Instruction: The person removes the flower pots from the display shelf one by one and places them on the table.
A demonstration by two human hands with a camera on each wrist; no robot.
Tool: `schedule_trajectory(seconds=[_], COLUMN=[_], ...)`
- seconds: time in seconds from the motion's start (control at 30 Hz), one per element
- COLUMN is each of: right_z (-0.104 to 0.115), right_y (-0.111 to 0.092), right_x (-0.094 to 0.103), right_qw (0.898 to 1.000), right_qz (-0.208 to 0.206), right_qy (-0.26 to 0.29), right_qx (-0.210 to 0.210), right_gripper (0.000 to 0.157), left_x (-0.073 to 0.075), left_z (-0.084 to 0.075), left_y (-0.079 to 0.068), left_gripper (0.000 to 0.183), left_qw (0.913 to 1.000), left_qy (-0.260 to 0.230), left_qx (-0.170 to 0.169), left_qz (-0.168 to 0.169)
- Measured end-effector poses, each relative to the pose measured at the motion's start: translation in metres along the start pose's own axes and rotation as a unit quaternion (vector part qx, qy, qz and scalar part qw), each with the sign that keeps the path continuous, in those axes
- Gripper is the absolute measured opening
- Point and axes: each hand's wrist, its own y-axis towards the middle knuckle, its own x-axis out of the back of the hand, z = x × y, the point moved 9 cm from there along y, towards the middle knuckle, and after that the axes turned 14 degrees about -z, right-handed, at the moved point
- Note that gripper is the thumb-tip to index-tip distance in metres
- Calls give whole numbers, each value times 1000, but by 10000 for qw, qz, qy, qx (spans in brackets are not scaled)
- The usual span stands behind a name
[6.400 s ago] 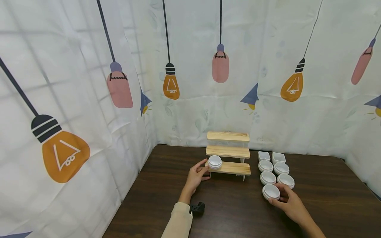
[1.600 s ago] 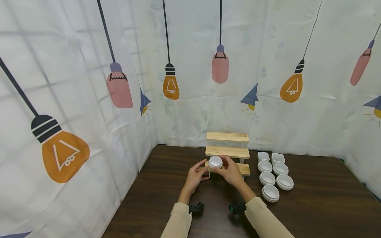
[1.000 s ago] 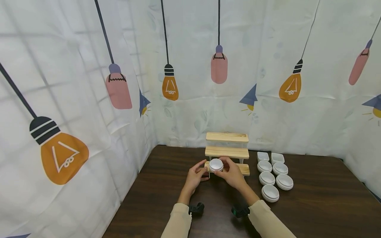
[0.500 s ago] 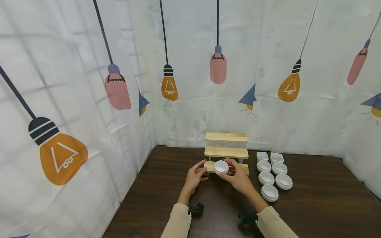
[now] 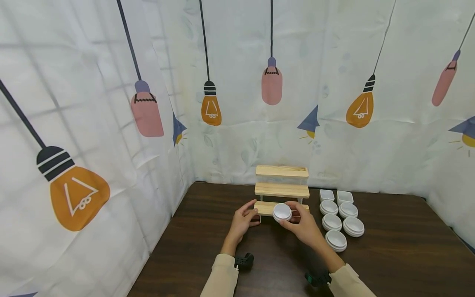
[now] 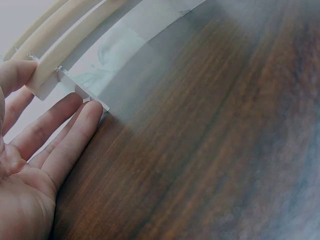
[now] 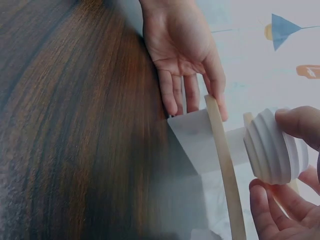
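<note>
A three-step display stand [image 5: 282, 190] with pale wooden boards stands near the back of the table. My left hand [image 5: 240, 221] holds the left end of its lowest board. In the left wrist view the thumb [image 6: 19, 72] lies on the board's end, while other fingertips reach the clear side support [image 6: 82, 87]. My right hand [image 5: 305, 225] grips a stack of small round white bowls [image 5: 282, 212], thumb on one side and fingers on the other. The stack overlaps the lowest board's right half in the head view. From the right wrist, its ridged rims [image 7: 274, 147] show beside the board.
Right of the stand, more round white bowls [image 5: 335, 240] stand in two columns, with two square white dishes [image 5: 326, 195] behind them. The dark wooden table [image 5: 400, 247] meets a white printed curtain [image 5: 237, 148] at the back and left.
My right hand has come from the bowls at the right to the stack on the lowest board's left end, gripped it and carried it rightward and nearer. The left hand stays put.
</note>
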Motion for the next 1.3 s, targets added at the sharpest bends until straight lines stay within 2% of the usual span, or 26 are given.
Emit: schedule_trajectory(seconds=[0.3, 0.77, 1.1, 1.3], right_z=[-4, 6, 0, 4], right_y=[-8, -18, -23, -26], right_x=[14, 31, 51, 60], right_qw=[9999, 9980, 9993, 9986], right_qz=[-93, 6, -245, -322], right_qy=[-74, 530, 55, 66], right_qx=[-50, 340, 267, 424], right_gripper=[60, 61, 62, 63], left_x=[0, -1, 0, 0], left_z=[0, 3, 2, 2], left_y=[0, 2, 0, 1], left_gripper=[54, 54, 54, 54], left_qw=[10000, 10000, 10000, 10000], left_qy=[-16, -58, 16, 3], left_qx=[21, 30, -45, -6], left_qz=[-8, -26, 14, -10])
